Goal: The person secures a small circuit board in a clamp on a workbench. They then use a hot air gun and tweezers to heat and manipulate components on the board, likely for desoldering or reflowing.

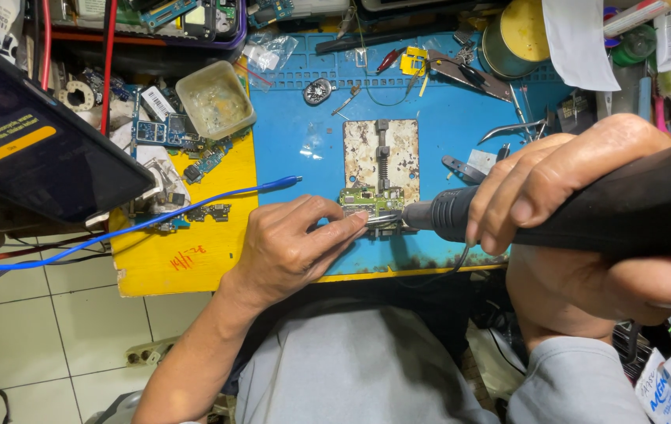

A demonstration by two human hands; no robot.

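Circuit board (372, 201) sits clamped at the lower end of a worn metal holder (381, 157) on the blue work mat (304, 133), near the mat's front edge. In the head view we note its long axis runs 9 to 3 o'clock. Our left hand (292, 247) lies at the board's 8 o'clock, fingers pinched narrow on tweezers (355, 224) whose tips touch the board. Our right hand (579, 204) grips a black hot-air handpiece (586, 212); its nozzle points toward 9 o'clock, meeting the board's right edge. The left hand is nearer.
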